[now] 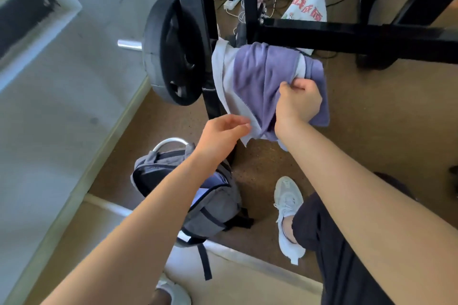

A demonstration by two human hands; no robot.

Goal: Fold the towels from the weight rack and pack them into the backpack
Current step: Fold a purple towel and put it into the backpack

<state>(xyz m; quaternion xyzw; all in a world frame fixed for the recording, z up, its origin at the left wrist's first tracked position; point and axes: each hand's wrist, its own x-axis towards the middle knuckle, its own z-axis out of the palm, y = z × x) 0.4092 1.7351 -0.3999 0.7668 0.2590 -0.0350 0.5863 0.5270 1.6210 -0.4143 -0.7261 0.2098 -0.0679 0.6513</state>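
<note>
weight plate (171,49) beside draped towels (257,86)

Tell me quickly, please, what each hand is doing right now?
Left hand: open, beside the white towel, holding nothing.
Right hand: closed on the purple towel.

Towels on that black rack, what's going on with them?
A person seems to be taking towels off the black metal weight rack. The right hand grips the purple cloth towel, which hangs over a pale grey towel draped there. The left hand, fingers relaxed, reaches toward the pale towel's lower edge. The grey fabric backpack stands unzipped on the brown floor below.
</note>
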